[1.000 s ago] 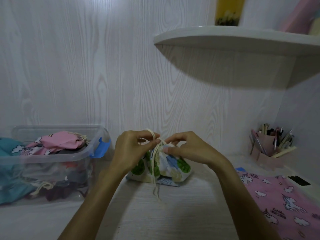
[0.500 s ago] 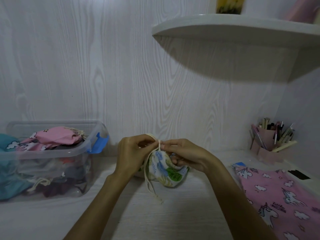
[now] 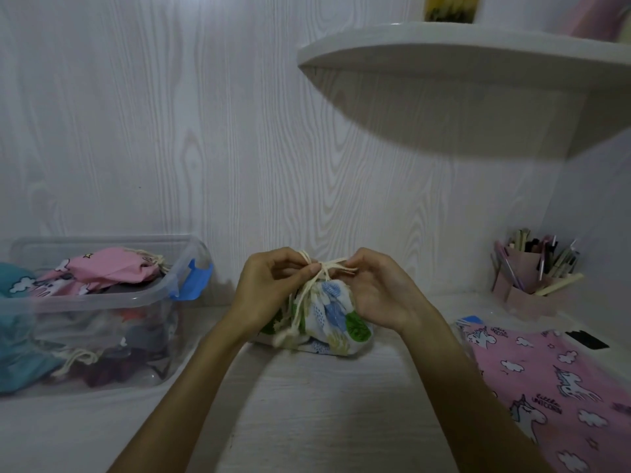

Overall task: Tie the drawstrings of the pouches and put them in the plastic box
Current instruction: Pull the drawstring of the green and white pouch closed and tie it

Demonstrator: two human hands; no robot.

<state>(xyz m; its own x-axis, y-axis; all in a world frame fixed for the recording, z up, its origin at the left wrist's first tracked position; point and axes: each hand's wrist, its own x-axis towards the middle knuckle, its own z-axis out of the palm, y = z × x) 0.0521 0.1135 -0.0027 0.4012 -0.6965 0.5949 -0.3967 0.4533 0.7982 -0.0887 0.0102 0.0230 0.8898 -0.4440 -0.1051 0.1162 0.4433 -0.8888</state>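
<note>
**Drawstring pinched above leaf-print pouch**

Leaf-print pouch [image 3: 329, 312] resting on desk [image 3: 307, 404], mid-frame, neck gathered. Cream drawstring [image 3: 316, 268] pinched on one side by left hand [image 3: 269, 291], on the other by right hand [image 3: 379, 288]. Plastic box [image 3: 102, 302] of pouches well to the left; unicorn cloth [image 3: 553, 380] to the right.

Both forearms are stretched forward and brought together at the middle. The left hand [image 3: 269, 291] is curled, thumb and forefinger pinched on the cream cotton drawstring [image 3: 319, 268]. The right hand [image 3: 379, 288] is curled likewise, its fingertips pinched on the same cord.
</note>
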